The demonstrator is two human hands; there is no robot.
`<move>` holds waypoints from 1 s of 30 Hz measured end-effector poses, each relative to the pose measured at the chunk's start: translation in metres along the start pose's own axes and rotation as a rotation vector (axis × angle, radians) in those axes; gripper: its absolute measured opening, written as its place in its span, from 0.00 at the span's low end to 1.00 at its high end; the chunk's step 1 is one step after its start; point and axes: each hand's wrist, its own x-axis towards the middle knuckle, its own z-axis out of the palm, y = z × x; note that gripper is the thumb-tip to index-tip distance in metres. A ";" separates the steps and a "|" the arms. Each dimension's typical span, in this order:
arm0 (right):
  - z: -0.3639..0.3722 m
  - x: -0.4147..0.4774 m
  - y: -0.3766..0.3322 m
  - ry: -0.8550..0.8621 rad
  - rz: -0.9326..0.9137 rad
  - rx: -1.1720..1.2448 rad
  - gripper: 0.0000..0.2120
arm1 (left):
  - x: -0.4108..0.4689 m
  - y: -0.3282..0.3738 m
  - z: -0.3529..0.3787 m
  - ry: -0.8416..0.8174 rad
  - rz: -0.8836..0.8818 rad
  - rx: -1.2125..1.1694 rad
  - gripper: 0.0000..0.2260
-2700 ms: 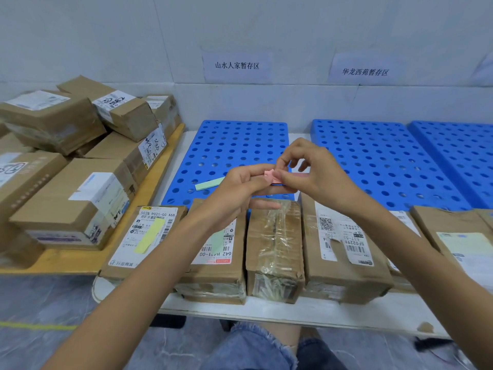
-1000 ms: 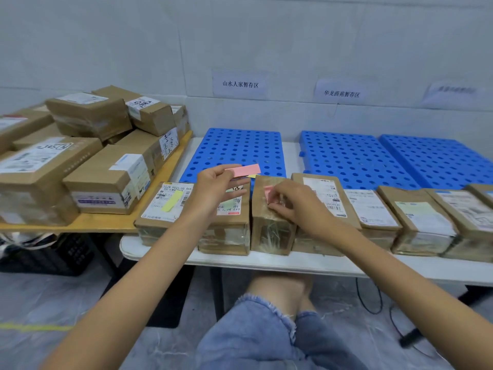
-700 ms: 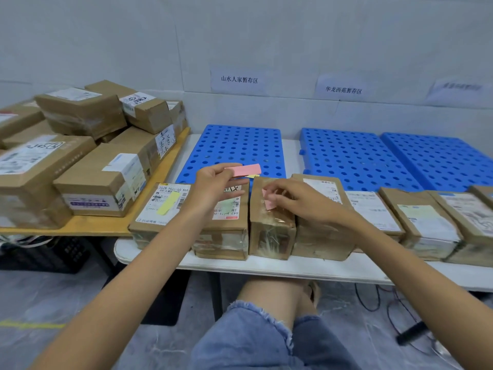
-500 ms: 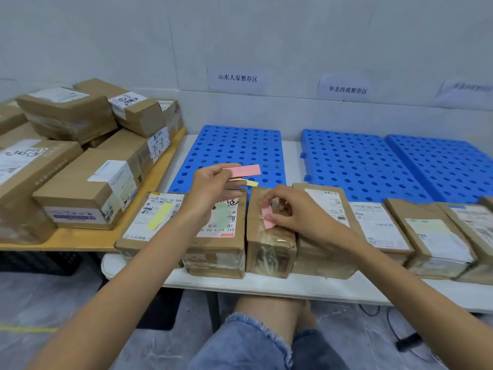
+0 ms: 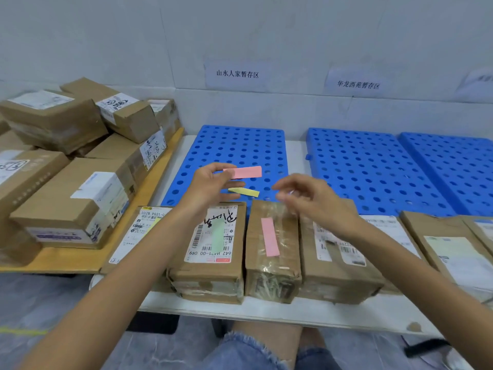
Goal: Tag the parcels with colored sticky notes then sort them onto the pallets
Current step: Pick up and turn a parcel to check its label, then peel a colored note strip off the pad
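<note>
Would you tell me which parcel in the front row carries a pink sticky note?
The narrow tape-wrapped parcel, third from the left, with the pink note on top; its left neighbour bears a green note.

- my left hand (image 5: 210, 186): forearm stretched forward, thumb and fingers pinching sticky notes (image 5: 246, 172)
- my right hand (image 5: 314, 200): level with it, fingers loose and spread, blurred

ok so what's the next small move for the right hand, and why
Probably move the right hand over to the note strips pinched in the left hand and peel one off. The taped parcel already carries a pink note, the right hand holds nothing, and the next parcel to its right shows no coloured note.
</note>
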 end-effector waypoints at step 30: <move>0.024 0.120 0.058 -0.258 0.279 -0.493 0.15 | 0.108 -0.035 -0.050 -0.017 0.148 1.133 0.11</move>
